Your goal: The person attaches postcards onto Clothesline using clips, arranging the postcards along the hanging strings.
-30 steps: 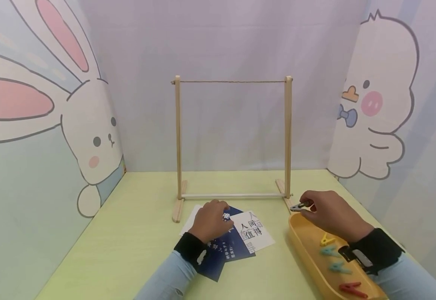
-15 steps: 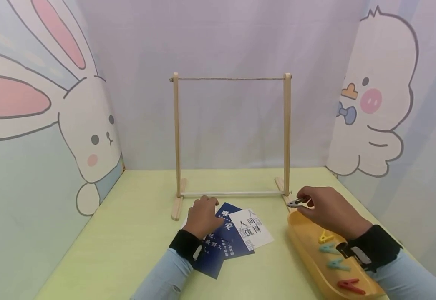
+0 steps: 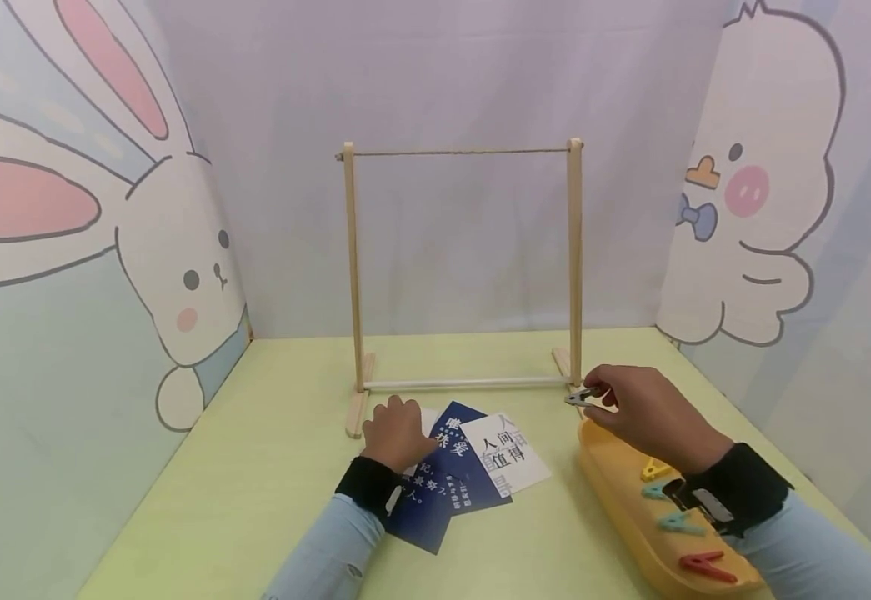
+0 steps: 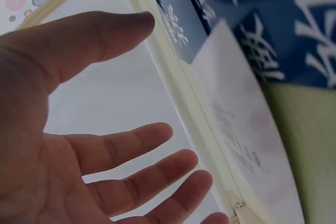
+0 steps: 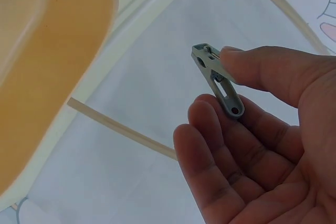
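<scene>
My left hand (image 3: 396, 435) hovers over the left side of a fanned group of cards, thumb and fingers spread, and nothing lies in its grasp in the left wrist view. Two dark blue cards with white writing, an upper one (image 3: 473, 467) and a lower one (image 3: 418, 518), overlap there. A white card with black characters (image 3: 513, 457) lies on the right. Another white card (image 4: 247, 129) is partly hidden behind the left hand in the head view. Between thumb and fingers, my right hand (image 3: 653, 412) pinches a grey clothespin (image 5: 218, 80), held just beyond the tray's far end.
Below the right hand stands a yellow tray (image 3: 609, 512) holding a yellow clothespin (image 3: 655, 471), teal clothespins (image 3: 680, 523) and a red clothespin (image 3: 708, 566). Behind the cards rises a wooden rack (image 3: 574, 267) with a string (image 3: 465, 152) across its top and a white rod (image 3: 465, 383) low down.
My left hand has drifted left, uncovering more of the upper blue card and the white one behind it. The right hand has shifted slightly left and farther away with the clothespin.
</scene>
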The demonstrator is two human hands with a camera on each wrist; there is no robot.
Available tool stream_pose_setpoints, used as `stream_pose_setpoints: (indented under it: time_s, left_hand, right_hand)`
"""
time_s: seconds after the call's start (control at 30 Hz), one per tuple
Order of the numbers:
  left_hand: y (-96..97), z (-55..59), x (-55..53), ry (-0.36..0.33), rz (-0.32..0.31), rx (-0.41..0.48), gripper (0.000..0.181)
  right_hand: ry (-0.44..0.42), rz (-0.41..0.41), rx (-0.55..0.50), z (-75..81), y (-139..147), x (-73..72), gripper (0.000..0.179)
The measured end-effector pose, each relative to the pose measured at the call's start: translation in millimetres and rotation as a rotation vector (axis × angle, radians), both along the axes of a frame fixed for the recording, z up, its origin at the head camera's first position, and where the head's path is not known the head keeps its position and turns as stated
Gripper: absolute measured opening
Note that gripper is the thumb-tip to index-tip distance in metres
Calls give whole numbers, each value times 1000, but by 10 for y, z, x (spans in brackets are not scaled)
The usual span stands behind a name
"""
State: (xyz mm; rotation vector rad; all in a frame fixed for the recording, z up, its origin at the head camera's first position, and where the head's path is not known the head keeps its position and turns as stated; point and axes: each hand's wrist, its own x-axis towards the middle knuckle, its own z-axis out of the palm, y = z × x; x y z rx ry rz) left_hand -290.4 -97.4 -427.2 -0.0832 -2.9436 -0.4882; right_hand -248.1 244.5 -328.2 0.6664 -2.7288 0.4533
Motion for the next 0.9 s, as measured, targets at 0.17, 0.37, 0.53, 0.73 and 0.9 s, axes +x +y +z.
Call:
stream_pose_setpoints:
  time_s: [0.17,0.37,0.53,0.73,0.9]
  left_hand:
    - [-75,-32,27,-32,31,-31,40]
    - [-83,-24,32,-47,11,-39,39]
    - [-62,-2,45,-38,14,-45,39]
    - [-73,-16,41,-28,20,-59,38]
    - [-70,-36,18,-20,26,-61,38]
  right_hand:
    - [-7,16,-16,-26,-92,-27,26]
    - [42,-2,1,-35,-111,-15,25]
    - [42,7,-3,-23,-119,-5,25]
    - [43,16,-8,-29,-130,2,26]
    - [30,1,-5,-34,-114,14,27]
